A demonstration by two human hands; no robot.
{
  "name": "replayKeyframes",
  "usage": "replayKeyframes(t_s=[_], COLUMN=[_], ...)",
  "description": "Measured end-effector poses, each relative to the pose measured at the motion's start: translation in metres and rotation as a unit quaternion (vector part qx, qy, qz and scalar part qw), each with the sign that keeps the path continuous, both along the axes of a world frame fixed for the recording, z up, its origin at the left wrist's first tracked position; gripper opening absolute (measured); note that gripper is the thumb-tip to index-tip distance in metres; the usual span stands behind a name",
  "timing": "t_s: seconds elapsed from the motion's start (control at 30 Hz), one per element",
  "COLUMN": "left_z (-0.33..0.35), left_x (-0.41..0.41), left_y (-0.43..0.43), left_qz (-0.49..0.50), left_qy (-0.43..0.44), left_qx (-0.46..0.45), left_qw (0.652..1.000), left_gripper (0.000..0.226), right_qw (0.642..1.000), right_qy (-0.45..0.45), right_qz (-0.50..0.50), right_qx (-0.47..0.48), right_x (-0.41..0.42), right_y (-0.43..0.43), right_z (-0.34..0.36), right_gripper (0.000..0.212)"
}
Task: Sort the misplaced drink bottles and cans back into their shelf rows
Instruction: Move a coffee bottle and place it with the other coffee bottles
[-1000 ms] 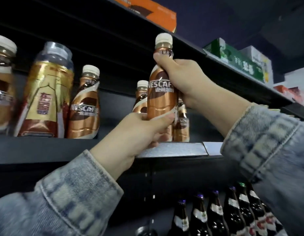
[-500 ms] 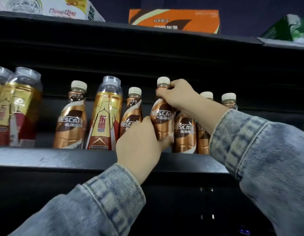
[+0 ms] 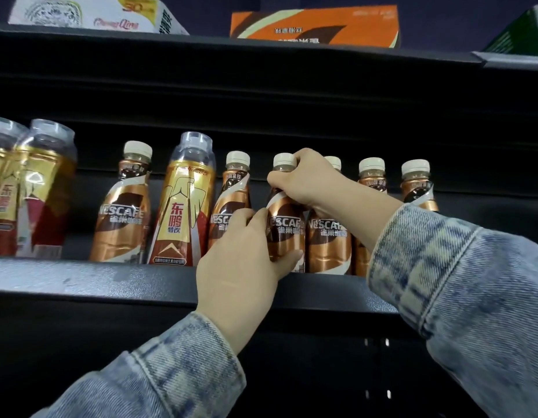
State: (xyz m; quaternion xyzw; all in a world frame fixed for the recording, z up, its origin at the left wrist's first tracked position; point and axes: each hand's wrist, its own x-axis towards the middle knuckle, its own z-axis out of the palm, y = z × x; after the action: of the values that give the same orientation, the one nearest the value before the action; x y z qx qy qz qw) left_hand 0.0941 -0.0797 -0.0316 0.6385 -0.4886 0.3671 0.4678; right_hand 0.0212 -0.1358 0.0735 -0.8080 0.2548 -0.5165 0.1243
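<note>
A copper Nescafe bottle [image 3: 287, 230] with a white cap stands on the black shelf [image 3: 96, 279] inside a row of like bottles. My right hand [image 3: 307, 182] grips its neck from the right. My left hand [image 3: 243, 260] wraps its lower body from the left, thumb under its base edge. A taller gold and red energy drink bottle [image 3: 183, 206] stands between two Nescafe bottles [image 3: 123, 206] [image 3: 231, 200], left of my hands. More Nescafe bottles [image 3: 328, 239] fill the row to the right.
Two more gold and red bottles [image 3: 29, 188] stand at the shelf's far left. On the upper shelf [image 3: 261, 46] lie a white carton [image 3: 90, 13], an orange carton [image 3: 316, 25] and a green box [image 3: 521, 34]. Dark panelling lies below.
The Nescafe bottle has come down from mid-air into the row on the shelf, both hands still on it. The view has swung left and up, bringing the row head-on.
</note>
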Motion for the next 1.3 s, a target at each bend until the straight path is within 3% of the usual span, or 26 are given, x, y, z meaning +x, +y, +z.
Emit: replayKeyframes(t_s=[0.1, 0.4, 0.77, 0.93, 1.07, 1.17, 1.3], left_z=[-0.003, -0.005, -0.006, -0.010, -0.011, -0.010, -0.012], left_x=[-0.001, -0.002, -0.002, 0.003, 0.024, 0.043, 0.062], left_y=[0.000, -0.002, 0.004, 0.021, 0.046, 0.061, 0.066], left_qz=[0.003, 0.032, 0.017, -0.044, 0.085, 0.180, 0.175], left_qy=[-0.005, -0.016, -0.013, -0.009, -0.029, -0.010, 0.061], left_qx=[-0.007, -0.009, 0.012, -0.023, -0.055, -0.070, -0.012], left_qw=[1.000, 0.999, 1.000, 0.999, 0.994, 0.981, 0.983], left_gripper=[0.071, 0.068, 0.067, 0.062, 0.056, 0.066, 0.067], right_qw=[1.000, 0.993, 0.993, 0.971, 0.975, 0.980, 0.975], right_qy=[0.007, 0.002, 0.010, -0.018, 0.011, 0.068, 0.127], right_qz=[-0.012, -0.044, -0.046, -0.064, -0.015, -0.034, -0.116], right_qx=[-0.003, -0.114, -0.112, -0.231, -0.221, -0.185, -0.138], right_x=[0.000, 0.002, 0.002, 0.010, 0.036, 0.064, 0.092], right_y=[0.000, -0.001, 0.000, 0.023, 0.045, 0.051, 0.050], right_z=[0.000, -0.005, -0.007, 0.008, 0.030, 0.038, 0.035], right_gripper=[0.052, 0.043, 0.050, 0.053, 0.055, 0.063, 0.072])
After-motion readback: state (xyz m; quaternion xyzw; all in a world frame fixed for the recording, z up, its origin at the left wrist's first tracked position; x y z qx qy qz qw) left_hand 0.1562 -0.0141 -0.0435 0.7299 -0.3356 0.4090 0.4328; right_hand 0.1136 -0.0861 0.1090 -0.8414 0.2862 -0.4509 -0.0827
